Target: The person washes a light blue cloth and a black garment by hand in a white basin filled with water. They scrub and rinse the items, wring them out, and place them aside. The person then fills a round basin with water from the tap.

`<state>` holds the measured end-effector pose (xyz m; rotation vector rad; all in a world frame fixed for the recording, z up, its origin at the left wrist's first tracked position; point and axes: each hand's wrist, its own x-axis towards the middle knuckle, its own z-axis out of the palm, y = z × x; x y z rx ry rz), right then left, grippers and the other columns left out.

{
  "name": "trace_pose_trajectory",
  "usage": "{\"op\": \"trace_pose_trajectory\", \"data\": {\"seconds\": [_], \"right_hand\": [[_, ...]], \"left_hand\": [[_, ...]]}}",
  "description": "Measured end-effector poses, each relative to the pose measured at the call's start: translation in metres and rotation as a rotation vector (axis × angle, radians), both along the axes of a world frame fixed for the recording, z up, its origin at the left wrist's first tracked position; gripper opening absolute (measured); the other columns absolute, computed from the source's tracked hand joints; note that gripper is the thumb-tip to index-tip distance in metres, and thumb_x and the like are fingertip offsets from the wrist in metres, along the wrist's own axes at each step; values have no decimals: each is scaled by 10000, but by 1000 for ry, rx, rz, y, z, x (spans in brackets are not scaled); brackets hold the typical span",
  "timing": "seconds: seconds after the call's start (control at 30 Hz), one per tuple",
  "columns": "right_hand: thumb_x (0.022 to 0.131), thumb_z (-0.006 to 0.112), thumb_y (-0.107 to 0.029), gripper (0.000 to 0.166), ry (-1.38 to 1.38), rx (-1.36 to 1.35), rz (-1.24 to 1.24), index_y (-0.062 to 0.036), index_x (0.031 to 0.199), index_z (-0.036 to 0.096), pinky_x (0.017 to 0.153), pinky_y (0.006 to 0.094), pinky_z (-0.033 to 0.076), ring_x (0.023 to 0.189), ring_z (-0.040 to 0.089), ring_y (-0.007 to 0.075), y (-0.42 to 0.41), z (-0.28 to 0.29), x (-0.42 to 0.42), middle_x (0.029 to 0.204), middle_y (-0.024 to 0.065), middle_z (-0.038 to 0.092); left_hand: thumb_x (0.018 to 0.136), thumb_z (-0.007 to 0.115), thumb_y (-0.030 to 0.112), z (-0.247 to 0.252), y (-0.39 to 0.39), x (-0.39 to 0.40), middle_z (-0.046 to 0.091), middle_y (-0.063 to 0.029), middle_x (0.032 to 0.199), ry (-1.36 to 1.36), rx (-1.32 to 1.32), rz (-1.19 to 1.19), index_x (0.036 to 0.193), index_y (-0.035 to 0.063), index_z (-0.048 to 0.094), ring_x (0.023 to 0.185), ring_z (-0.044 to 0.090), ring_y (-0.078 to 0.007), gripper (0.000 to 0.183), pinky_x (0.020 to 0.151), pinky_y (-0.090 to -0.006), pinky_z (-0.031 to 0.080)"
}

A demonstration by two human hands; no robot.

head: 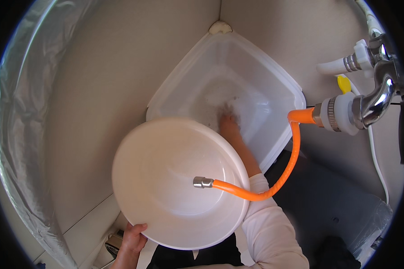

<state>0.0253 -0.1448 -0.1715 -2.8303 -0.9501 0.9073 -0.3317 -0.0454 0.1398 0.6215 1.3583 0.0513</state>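
Observation:
My left hand (135, 235) grips the rim of a round white plastic basin (165, 161) at its lower left, with the thumb over the edge. The basin is tilted, and its inside faces me. My right hand (229, 126) reaches down past the basin into a white plastic tub (202, 64) set in the wall corner. Cloudy water seems to lie at the bottom of this tub and blurs my right fingers, so I cannot tell whether they hold anything. An orange hose (291, 161) hangs over the basin's right rim, its metal nozzle (202, 182) above the basin's inside.
At the right, a chrome faucet (378, 101) carries the hose on a clamped white fitting (338, 114). A yellow tag (344, 84) and a white cable (373, 158) hang behind it. Silvery sheeting (30, 134) runs down the left; a dark panel (333, 191) lies lower right.

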Motion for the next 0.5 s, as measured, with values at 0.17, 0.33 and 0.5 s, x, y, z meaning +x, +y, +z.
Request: {"op": "trace_pose_trajectory", "data": {"seconds": [0.17,0.33,0.5], "right_hand": [[818,431,-136,265,-179,135,-45,-30,1041,528,797,422,454,1053,452,307,5,-9,8,1160,136,469],[824,405,-148,207,-244,272,-192,-34,908,557,710,430,469,885,539,317,10,-19,15,980,160,552],[803,445,-165,199,-240,357,-262,-32,888,568,735,429,448,855,552,314,-5,-51,27,893,167,577]], "left_hand": [[636,532,25,-7,-1,-1,491,-135,1129,-28,-7,8,1207,-2,368,1047,491,-301,595,892,-421,418],[642,514,17,-5,-2,-1,494,-134,1127,-55,2,6,1208,-6,366,1051,490,-300,586,896,-424,413],[662,518,-4,0,0,4,503,-129,1106,-70,-27,8,1197,-10,374,1042,498,-268,554,889,-387,412]]}}
